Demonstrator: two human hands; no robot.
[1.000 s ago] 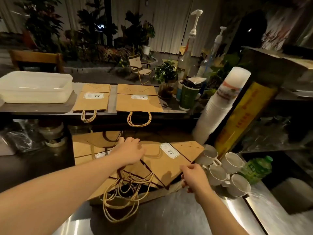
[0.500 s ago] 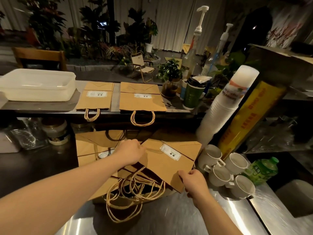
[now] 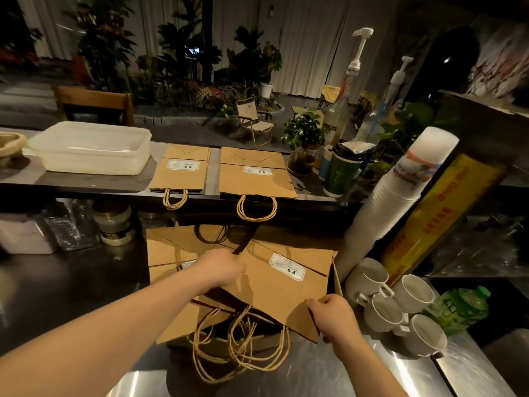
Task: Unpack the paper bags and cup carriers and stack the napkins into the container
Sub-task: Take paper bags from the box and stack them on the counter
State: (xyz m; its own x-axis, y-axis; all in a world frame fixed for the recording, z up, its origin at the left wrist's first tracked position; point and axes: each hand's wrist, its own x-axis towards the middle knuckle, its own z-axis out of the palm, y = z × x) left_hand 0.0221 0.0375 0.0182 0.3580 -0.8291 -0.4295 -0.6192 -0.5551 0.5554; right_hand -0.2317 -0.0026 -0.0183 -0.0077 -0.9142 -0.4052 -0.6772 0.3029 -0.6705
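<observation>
Hands work a fanned pile of flat paper bags [image 3: 183, 247] on the steel desk [image 3: 315, 376]. Left hand [image 3: 219, 269] lies with fingers curled on the top bag [image 3: 283, 290] at its 9 o'clock edge; whether it pinches the paper I cannot tell. Right hand [image 3: 332, 315] grips that bag's corner at 5 o'clock. Twine handles [image 3: 237, 351] spill toward 6 o'clock. At 12 o'clock, on the raised shelf [image 3: 86, 184], lie two more flat bags [image 3: 180, 174], with the plastic container [image 3: 91, 149] at 10 o'clock. White mugs [image 3: 395, 308] cluster at 3 o'clock.
</observation>
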